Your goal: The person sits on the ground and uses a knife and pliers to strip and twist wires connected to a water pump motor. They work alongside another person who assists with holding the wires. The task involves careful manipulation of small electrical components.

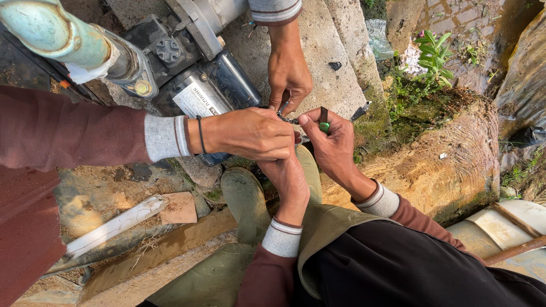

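Right hand's grip pinches a small green-tipped tool just beside the dark wire. Left hand's grip, hidden under a co-worker's hand, cannot be told.

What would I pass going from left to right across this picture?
Pale green pipe → black pump → right hand pinching a green-tipped tool → leafy plant → rusty rod.

left hand: fingers hidden under another hand | metal piece: mostly covered | pipe: cut by edge
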